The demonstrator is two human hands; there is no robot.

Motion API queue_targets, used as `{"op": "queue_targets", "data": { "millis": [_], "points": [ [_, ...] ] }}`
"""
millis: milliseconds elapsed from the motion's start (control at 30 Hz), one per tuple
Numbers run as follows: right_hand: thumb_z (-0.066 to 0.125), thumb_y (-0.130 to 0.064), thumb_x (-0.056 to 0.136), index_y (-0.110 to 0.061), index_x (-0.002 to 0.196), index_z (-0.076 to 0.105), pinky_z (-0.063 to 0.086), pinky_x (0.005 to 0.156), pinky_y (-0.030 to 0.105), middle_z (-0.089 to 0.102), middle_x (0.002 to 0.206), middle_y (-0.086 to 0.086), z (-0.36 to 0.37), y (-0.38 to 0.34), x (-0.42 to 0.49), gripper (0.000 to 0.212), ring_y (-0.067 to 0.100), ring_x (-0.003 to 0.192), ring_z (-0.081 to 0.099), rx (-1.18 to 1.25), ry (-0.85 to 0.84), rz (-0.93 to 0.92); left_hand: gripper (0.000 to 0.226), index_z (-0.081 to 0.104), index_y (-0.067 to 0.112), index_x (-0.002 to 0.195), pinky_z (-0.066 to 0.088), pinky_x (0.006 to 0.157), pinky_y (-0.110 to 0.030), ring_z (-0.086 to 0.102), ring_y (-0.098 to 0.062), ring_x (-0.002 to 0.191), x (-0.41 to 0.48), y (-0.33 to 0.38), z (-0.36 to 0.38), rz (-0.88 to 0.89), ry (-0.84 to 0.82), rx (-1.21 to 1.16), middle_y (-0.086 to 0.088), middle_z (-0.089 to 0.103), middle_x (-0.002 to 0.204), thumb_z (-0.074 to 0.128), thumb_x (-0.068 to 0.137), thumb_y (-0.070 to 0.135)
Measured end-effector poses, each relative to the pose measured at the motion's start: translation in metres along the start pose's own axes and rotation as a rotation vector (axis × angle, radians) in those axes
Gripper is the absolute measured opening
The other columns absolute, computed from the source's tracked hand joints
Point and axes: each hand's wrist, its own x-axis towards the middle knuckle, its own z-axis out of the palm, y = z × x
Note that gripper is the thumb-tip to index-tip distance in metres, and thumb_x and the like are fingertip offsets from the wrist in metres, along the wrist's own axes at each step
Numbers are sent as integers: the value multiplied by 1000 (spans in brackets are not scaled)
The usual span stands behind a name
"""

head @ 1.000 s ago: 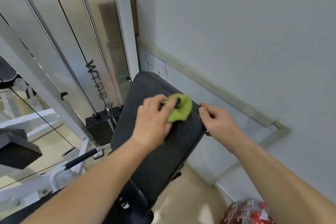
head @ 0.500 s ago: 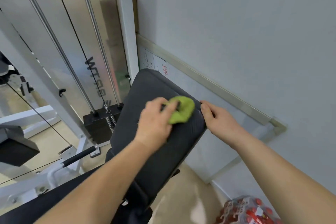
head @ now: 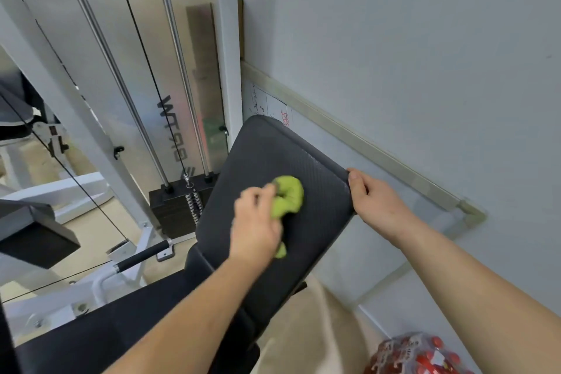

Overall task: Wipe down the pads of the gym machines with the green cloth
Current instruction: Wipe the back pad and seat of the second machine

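Note:
A black textured back pad of a gym machine tilts up toward the wall in the middle of the view. My left hand presses a bunched green cloth onto the pad's centre; the hand is blurred. My right hand grips the pad's right edge, thumb on top. The black seat pad lies below, partly hidden by my left forearm.
A white machine frame with chrome guide rods, a cable and a black weight stack stands left of the pad. A grey wall with a beige rail is close on the right. A pack of red-capped bottles sits on the floor at bottom right.
My left hand has dragged the green cloth down and left, from the pad's upper right edge toward its centre. My right hand keeps its grip on the pad's edge.

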Motion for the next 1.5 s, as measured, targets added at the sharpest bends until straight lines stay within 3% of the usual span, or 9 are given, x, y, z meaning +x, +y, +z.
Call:
{"op": "queue_targets", "data": {
  "millis": [67, 133, 233, 367, 533, 767, 1000, 1233, 1500],
  "points": [
    [26, -35, 111, 0, 129, 51, 45, 102, 47, 60, 129, 27, 3, 0, 0, 46, 43, 122, 54, -8, 10, 1, 57, 35, 21, 152, 44, 97, -52, 47, -45, 120, 13, -20, 3, -555, 76, -80, -17, 40, 139, 54, 98, 25],
    [24, -32, 111, -2, 127, 51, 47, 99, 46, 63, 124, 25, 6, -1, 1, 44, 41, 117, 57, -24, 20, -6, 59, 34, 14, 154, 42, 98, -53, 50, -50, 116, 2, 4, 13, -773, 94, -133, -23, 42, 135, 55, 100, 30],
    [23, -32, 110, -10, 125, 56, 48, 93, 43, 68, 113, 16, 9, 0, 4, 42, 34, 110, 61, -49, 52, 4, 56, 46, 7, 145, 49, 85, -44, 56, -39, 95, -50, 60, 26, -445, 161, -231, -15, 48, 115, 58, 96, 29],
    [29, -27, 109, -8, 102, 56, 45, 78, 37, 63, 90, 9, 10, -4, 10, 34, 36, 98, 58, -75, 95, 19, 54, 44, 15, 145, 47, 95, -37, 56, -25, 103, -45, 46, -2, -142, 4, -342, -4, 47, 119, 58, 95, 32],
    [22, -31, 111, -17, 136, 49, 38, 91, 33, 62, 127, 5, 2, -11, 22, 39, 23, 110, 54, -214, -66, 18, 68, 34, 22, 155, 39, 109, -36, 50, -27, 129, 80, 30, -57, -336, 129, -260, -7, 46, 141, 61, 97, 45],
    [25, -28, 111, -16, 135, 48, 35, 84, 31, 59, 119, 4, 2, -9, 29, 35, 21, 103, 52, -172, -102, 10, 47, 55, 24, 135, 39, 65, -37, 41, -31, 111, 127, 106, -26, -54, -63, 261, -10, 43, 133, 44, 100, 54],
    [27, -30, 112, -25, 136, 50, 35, 95, 20, 58, 125, -9, -2, 3, 20, 34, 10, 122, 51, 16, -115, -64, 49, 51, 32, 142, 56, 62, -41, 49, -29, 105, 75, 90, -38, 471, -242, 68, -5, 48, 130, 57, 93, 37],
    [18, -42, 111, -23, 152, 38, 36, 108, 32, 54, 140, -5, 2, 12, 27, 49, 18, 132, 49, -39, -137, -33, 41, 48, 30, 141, 45, 79, -43, 48, -36, 114, 177, 48, -53, -106, -117, 283, -8, 45, 131, 47, 101, 34],
    [22, -37, 111, -30, 140, 48, 36, 97, 26, 59, 131, -7, 4, 18, 23, 39, 9, 120, 53, 46, -73, -88, 49, 47, 43, 143, 55, 75, -42, 51, -25, 105, 104, 102, -48, 440, -351, 168, 2, 52, 123, 55, 95, 40]
  ]
}}
